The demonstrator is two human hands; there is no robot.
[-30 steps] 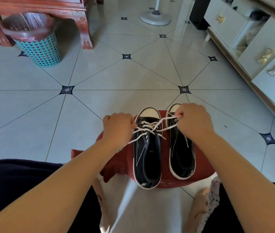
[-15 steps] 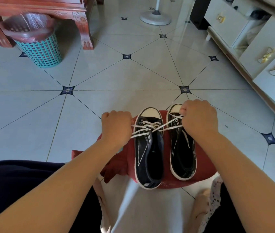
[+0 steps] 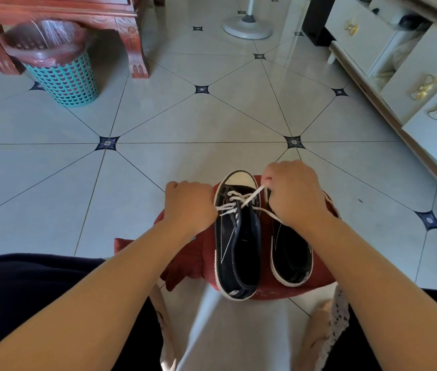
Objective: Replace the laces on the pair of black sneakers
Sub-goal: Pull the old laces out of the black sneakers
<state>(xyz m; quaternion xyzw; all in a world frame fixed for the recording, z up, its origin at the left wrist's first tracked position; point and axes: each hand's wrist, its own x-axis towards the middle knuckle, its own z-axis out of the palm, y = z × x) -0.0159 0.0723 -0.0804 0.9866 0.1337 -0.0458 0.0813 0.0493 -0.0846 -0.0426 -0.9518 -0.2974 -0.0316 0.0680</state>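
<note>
Gripping one lace, two hands (two sneakers)

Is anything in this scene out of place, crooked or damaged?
Nothing is spilled or damaged. Only the white lace looks unusual: it fills just the eyelets near the toe of the left sneaker, and one end, pinched by the right hand, reaches over the right sneaker.

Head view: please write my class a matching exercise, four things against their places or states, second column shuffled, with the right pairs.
Things
1 white lace
2 teal basket
3 red cushion
4 white stand base

Places or states
A under the sneakers
B partly under the wooden table
C far off on the tiles
D held by left hand and right hand

Pairs: 1-D, 2-B, 3-A, 4-C
</note>
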